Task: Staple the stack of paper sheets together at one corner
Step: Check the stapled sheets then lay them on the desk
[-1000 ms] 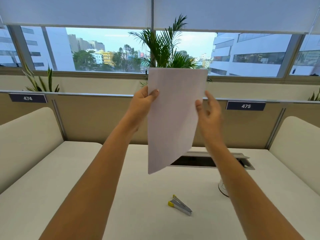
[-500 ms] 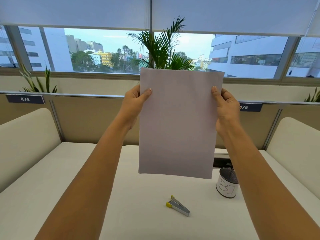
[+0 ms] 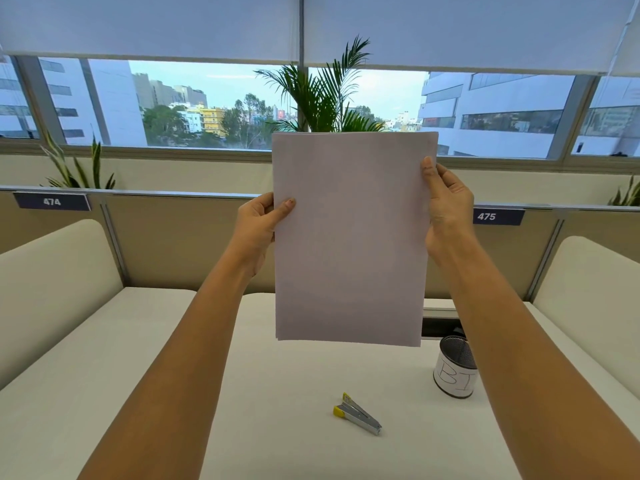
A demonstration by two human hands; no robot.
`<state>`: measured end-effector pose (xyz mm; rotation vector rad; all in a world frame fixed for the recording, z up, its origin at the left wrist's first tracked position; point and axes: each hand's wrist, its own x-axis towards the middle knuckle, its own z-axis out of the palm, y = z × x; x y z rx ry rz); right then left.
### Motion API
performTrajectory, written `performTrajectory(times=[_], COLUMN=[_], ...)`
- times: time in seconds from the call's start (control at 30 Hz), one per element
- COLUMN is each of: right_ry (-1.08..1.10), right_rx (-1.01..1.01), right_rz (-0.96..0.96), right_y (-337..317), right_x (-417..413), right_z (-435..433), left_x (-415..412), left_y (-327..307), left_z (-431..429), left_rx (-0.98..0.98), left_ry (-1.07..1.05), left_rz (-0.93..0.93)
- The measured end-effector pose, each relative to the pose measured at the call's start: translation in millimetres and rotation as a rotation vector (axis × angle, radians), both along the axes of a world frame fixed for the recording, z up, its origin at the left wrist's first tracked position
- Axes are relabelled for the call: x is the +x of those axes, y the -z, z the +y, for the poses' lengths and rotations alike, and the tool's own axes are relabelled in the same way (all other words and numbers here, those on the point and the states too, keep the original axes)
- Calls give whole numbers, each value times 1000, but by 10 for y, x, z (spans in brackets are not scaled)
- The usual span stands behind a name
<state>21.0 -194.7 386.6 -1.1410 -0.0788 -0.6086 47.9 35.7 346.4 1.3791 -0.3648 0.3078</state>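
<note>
Paper stack (image 3: 351, 237): white blank sheets, upright in the air above the worktop (image 3: 277, 427), edges nearly flush, a few sheet edges showing at the lower left corner.
Left hand (image 3: 258, 226): fingers pinching the stack's left edge, thumb on the front face.
Right hand (image 3: 448, 207): fingers pinching the right edge, higher up, thumb in front.
Stapler (image 3: 356, 413): silver with yellow tips, lying on the worktop below the stack, untouched.
Mesh cup (image 3: 454, 370): right of the stapler, lettered label.

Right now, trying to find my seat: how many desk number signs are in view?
2. Sign 474 sits on the partition at far left; sign 475 is on the partition just right of the right hand. The held paper stack may hide others.
</note>
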Motion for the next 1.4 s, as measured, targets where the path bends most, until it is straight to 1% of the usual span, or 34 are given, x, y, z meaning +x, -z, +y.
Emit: performTrajectory(times=[0.17,0.3,0.47,0.63,0.73,0.87,0.93,1.0,1.03,1.1,1.23,1.33,1.4], right_ry=[-42,-57,-89,-65,-49,-40,-32,-17,-11,11,50,110,153], right_rx=[-31,-135,-207,-148,-100,-50,-48,-56,-62,-90,-224,-408,-527], right_rz=[-8,-22,-10,20,32,52,56,53,48,34,-1,-60,-80], right_y=[8,92,203,297,352,412,448,493,517,578,727,849,918], right_x=[10,-21,-63,-48,-39,-8,12,43,59,96,162,196,198], right_z=[-35,-66,-76,-46,14,104,157,231,277,389,630,802,910], left_x=[30,53,56,78,81,140,112,46,11,-32,-38,-38,-28], left_y=[-23,-40,-55,-34,2,65,66,49,40,40,83,121,162], left_z=[0,18,42,46,17,3,-35,-115,-172,-295,-525,-599,-565], left_rx=[-85,-114,-107,-113,-96,-23,66,150,173,205,268,160,102], left_ry=[12,28,15,-19,-110,-324,-454,-547,-537,-415,-211,-148,-176], left_rz=[-6,4,14,31,41,57,14,-79,-121,-155,-48,49,65])
